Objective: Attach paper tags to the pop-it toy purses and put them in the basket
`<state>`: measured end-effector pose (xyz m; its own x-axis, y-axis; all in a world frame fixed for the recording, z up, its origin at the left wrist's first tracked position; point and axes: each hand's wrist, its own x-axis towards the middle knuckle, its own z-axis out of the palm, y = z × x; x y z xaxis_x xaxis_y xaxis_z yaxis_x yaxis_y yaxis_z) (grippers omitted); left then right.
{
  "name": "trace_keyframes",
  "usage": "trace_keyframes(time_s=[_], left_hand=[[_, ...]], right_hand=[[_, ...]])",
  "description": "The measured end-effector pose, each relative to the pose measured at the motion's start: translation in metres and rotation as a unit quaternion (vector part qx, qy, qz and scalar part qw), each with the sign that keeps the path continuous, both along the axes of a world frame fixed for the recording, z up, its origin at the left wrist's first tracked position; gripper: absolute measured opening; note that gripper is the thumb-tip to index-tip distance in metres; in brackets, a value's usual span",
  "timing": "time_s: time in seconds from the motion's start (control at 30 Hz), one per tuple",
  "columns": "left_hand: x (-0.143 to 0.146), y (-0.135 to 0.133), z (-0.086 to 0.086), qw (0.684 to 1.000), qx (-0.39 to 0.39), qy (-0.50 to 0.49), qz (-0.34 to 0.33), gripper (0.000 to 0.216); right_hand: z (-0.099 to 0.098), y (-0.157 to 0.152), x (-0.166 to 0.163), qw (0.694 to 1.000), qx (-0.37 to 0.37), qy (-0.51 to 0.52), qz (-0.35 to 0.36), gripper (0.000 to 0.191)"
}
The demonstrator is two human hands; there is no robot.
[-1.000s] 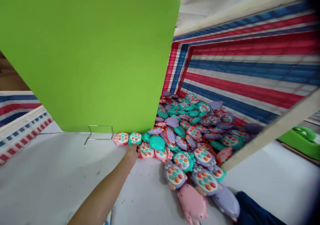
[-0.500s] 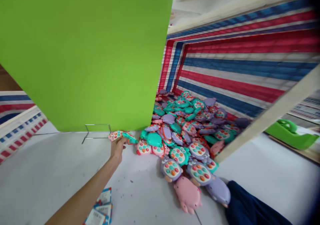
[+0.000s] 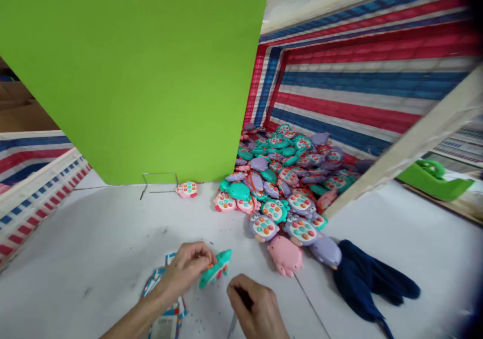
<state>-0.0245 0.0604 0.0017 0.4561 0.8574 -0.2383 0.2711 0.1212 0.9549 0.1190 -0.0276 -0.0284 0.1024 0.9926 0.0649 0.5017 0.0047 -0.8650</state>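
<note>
My left hand (image 3: 192, 266) is closed round a small teal animal-shaped button toy (image 3: 216, 271), pinching it near an orange cord and holding it tilted above the white table. Close by on the right, my right hand (image 3: 258, 306) is curled with fingertips together; what is in them, if anything, is hidden. A thin grey strip (image 3: 232, 326) shows just below that hand, and I cannot tell whether it is held. Partly under my left forearm lie printed cards (image 3: 164, 326) with blue and red edges. A pink button toy (image 3: 187, 189) rests by a wire stand (image 3: 158, 192).
A heap of teal, purple and pink toys (image 3: 264, 205) spills from a bin lined with striped cloth (image 3: 339, 87). Behind the table (image 3: 113, 248) rises a green panel (image 3: 151, 77). Dark blue cloth (image 3: 366, 273) and a green tape dispenser (image 3: 433, 178) are on the right.
My left hand has come back from beside the wire stand with the teal toy, leaving the pink one there. My right hand has entered at the bottom. The view has shifted slightly.
</note>
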Motion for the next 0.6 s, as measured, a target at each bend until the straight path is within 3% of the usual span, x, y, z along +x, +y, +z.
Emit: trace_keyframes(time_s=[0.13, 0.3, 0.47, 0.6], left_hand=[[0.000, -0.022, -0.009, 0.995, 0.071, 0.043, -0.047, 0.017], [0.003, -0.044, -0.005, 0.984, 0.143, 0.071, -0.078, 0.016], [0.009, -0.050, -0.006, 0.994, 0.105, 0.012, -0.041, 0.016], [0.007, -0.047, -0.027, 0.998, 0.037, -0.043, 0.004, 0.020]], right_hand=[[0.002, -0.002, -0.008, 0.998, 0.045, -0.049, -0.006, 0.021], [-0.014, -0.011, -0.015, 0.996, 0.071, 0.000, -0.054, 0.025], [-0.015, -0.015, -0.010, 0.996, 0.071, 0.027, -0.054, 0.026], [-0.017, -0.017, -0.015, 0.993, 0.098, 0.013, -0.069, 0.024]])
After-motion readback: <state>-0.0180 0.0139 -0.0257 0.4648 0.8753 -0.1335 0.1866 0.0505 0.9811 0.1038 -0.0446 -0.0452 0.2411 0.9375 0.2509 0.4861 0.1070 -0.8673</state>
